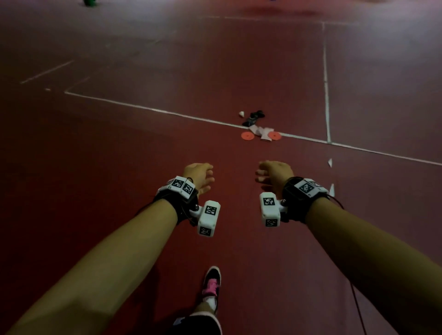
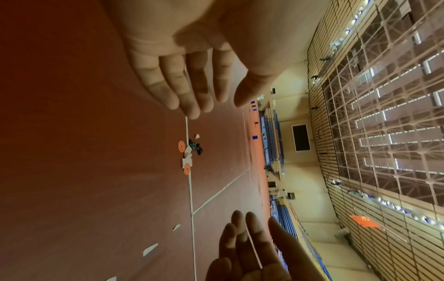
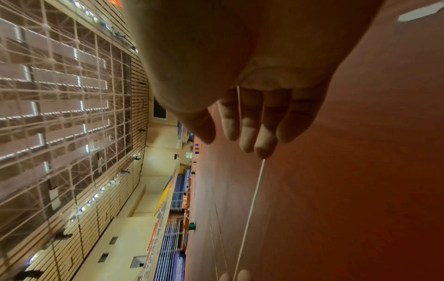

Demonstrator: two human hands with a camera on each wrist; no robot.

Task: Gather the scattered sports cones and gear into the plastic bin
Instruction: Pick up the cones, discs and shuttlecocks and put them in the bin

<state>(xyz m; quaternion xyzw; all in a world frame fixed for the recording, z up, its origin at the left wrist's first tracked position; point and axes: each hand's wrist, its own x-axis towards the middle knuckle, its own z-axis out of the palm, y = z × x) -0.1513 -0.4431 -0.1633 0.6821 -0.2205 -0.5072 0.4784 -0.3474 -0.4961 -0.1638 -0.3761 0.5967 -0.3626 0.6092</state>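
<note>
A person is standing on a dark red sports floor [image 1: 143,143] marked with white lines [image 1: 153,109], both bare forearms reaching forward and down. Each wrist is wearing a black strap carrying white blocks printed with black-and-white square codes.

The left hand [image 1: 199,175] is hanging with its grip released: fingers loosely extended, palm turned inward, holding nothing. The right hand [image 1: 275,174] is mirroring it just beside it, fingers relaxed and slightly bent, its grip also released and empty. The two hands are apart, not touching, and neither is touching the floor.

Well ahead of both hands, a little to the right of the right hand, a small cluster of gear is lying on the floor along a white line. Two flat orange disc cones [image 1: 247,135] are lying there, one at each end of the cluster (the second [image 1: 274,135] sits on the line itself). Between them are some pale flat pieces [image 1: 260,132], too small to identify. Just beyond those is a black bundle [image 1: 253,117] of gear, and beside it a white shuttlecock [image 1: 242,114].

Out past the right hand, two small white scraps [image 1: 330,162] are lying on the floor. Below the hands, one foot in a black shoe with pink laces [image 1: 211,287] is stepping forward.

Far beyond the left hand, at the top edge of the head view, a green object [image 1: 90,2] is partly showing; what it is cannot be told.

In the wrist views, the hall's tiered seating [image 2: 271,148] and gridded ceiling are visible.
</note>
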